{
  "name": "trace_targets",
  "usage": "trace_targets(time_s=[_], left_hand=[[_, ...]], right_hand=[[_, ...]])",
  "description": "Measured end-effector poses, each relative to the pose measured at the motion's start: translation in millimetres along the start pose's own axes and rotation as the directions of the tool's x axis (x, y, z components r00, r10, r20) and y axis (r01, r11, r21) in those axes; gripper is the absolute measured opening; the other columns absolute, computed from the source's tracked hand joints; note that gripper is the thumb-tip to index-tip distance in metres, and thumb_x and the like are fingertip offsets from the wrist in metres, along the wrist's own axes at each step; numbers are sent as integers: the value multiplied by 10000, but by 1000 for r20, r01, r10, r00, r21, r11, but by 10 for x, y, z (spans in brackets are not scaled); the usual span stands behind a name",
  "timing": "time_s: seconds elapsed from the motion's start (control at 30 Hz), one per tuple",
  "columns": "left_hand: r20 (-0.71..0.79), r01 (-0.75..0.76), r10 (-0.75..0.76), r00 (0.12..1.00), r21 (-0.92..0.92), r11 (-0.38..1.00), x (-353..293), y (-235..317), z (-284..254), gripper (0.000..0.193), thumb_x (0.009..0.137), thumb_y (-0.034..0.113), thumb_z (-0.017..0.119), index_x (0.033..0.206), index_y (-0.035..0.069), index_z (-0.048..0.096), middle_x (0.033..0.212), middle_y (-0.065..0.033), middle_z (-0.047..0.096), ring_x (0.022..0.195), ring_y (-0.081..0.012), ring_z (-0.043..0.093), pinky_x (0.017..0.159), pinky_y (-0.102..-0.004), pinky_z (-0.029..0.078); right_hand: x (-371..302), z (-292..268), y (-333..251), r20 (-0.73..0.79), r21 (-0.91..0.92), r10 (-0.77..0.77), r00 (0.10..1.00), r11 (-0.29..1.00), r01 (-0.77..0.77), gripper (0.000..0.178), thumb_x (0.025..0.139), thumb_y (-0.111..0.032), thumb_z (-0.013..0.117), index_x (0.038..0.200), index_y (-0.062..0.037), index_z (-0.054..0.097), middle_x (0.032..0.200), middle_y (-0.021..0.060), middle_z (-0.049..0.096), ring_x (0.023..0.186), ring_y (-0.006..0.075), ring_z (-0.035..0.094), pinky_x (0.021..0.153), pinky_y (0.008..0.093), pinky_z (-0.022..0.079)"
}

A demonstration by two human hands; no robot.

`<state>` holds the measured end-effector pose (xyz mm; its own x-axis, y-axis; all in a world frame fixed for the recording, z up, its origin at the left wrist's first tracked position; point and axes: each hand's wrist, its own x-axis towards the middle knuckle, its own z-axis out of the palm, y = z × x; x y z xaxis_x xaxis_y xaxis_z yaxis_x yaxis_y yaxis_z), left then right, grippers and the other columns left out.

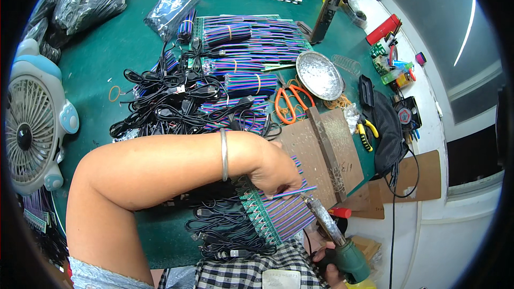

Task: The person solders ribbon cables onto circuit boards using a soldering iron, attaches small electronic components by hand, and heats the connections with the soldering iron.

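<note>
My left hand (pixel 278 171) reaches across from the left, fingers closed in a pinch on a blue, purple and black ribbon cable (pixel 306 188). Below it, a row of similar ribbon wires (pixel 292 217) runs from a strip of green circuit boards (pixel 259 214). In my right hand (pixel 329 267), low at the right, is a soldering iron (pixel 326 225) with a green handle and a worn metal barrel. Its tip points up and left, close to the ribbon cable's end; whether they touch I cannot tell. The iron's handle partly hides my right fingers.
Black USB cables (pixel 182 93) lie heaped beyond my left forearm, more (pixel 230 230) in front. Bundled ribbon wires (pixel 251 48) cover the back. A brown board with a metal bar (pixel 326 155), orange scissors (pixel 292 104), a metal dish (pixel 320 75) and a fan (pixel 32 123) stand around.
</note>
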<state>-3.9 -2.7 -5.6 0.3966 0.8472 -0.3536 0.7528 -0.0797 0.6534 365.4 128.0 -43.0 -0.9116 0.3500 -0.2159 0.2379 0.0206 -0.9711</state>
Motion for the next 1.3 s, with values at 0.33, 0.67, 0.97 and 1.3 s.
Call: trace_targets(time_s=[0.33, 0.67, 0.97, 1.3], left_hand=[[6, 3, -2, 1000, -52, 999, -25, 15, -43, 215, 801, 193, 652, 991, 146, 564, 844, 3, 647, 868, -221, 610, 850, -436, 303], [-91, -7, -6, 996, -144, 990, -25, -29, 24, 279, 798, 146, 647, 1059, 119, 551, 858, -36, 651, 880, -229, 612, 841, -410, 349], [-705, 263, -63, 707, 179, 948, -593, 324, 276, 229, 713, 99, 641, 939, 93, 606, 852, -57, 560, 814, -246, 544, 723, -362, 425], [-705, 364, -77, 705, 266, 893, -594, 542, 899, 258, 764, 167, 532, 997, 106, 625, 909, 6, 557, 884, -142, 537, 750, -279, 423]], right_hand=[[254, 350, -209, -282, 68, -94, 955, 991, 118, 668, 794, -478, 617, 1192, 24, 428, 684, 98, 591, 655, 193, 594, 628, 292, 496], [376, 376, -263, -336, 78, -91, 937, 989, 124, 616, 815, -456, 579, 1144, 42, 428, 659, 88, 583, 597, 170, 574, 563, 257, 476], [409, 276, -53, -380, 174, -101, 919, 968, 178, 586, 819, -433, 577, 1137, 35, 428, 652, 95, 573, 576, 166, 547, 549, 256, 450], [536, 299, -6, -379, 193, -171, 909, 947, 259, 557, 831, -418, 575, 1123, 39, 446, 665, 98, 572, 582, 168, 553, 577, 269, 453]])
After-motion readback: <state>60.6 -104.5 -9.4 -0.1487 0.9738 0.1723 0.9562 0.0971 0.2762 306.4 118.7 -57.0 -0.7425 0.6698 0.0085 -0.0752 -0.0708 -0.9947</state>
